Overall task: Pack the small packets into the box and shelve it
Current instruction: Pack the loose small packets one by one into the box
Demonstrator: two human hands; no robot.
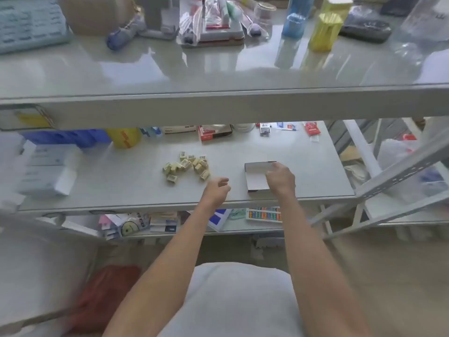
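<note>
Here the right hand rests on the open box, fingers gripping its far edge, while the left hand hovers loosely curled and holding nothing, near the heap of small packets on the middle shelf. The box looks empty, so I'd keep it steady and feed packets in flat, in rows.

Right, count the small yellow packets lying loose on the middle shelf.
About 14, all in one loose pile of small yellow packets on the shelf, left of the open box and beyond the left hand. They overlap, so some may be hidden.
</note>
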